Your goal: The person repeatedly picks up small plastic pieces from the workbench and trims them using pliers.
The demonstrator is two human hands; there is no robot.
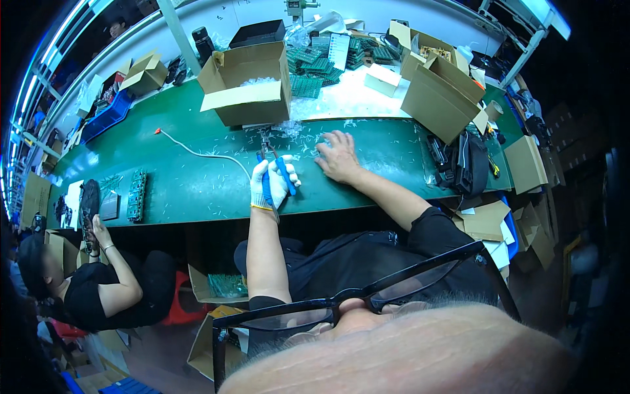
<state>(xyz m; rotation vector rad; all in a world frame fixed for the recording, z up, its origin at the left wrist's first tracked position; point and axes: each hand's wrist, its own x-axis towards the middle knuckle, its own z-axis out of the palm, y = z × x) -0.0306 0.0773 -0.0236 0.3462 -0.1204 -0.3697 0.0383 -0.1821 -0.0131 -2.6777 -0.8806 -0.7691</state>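
My left hand point(271, 186), in a white glove with a blue patch, is closed round a pair of blue-handled pliers point(281, 172). The metal jaws point away from me, toward an open cardboard box point(257, 108) with clear plastic bits in it. My bare right hand point(339, 157) lies on the green bench mat point(216, 172) to the right of the pliers, fingers spread and bent a little. Thin white slivers point(354, 125) are strewn over the mat around both hands. A pale cable point(203, 153) with a red end curves toward my left hand.
Green circuit boards point(315, 62) are heaped at the back beside a small white box point(382, 79). A cardboard box point(441, 98) and a black bag point(469, 164) stand to the right. At left, a co-worker point(98, 282) sits near a blue bin point(108, 118) and a circuit board point(136, 196).
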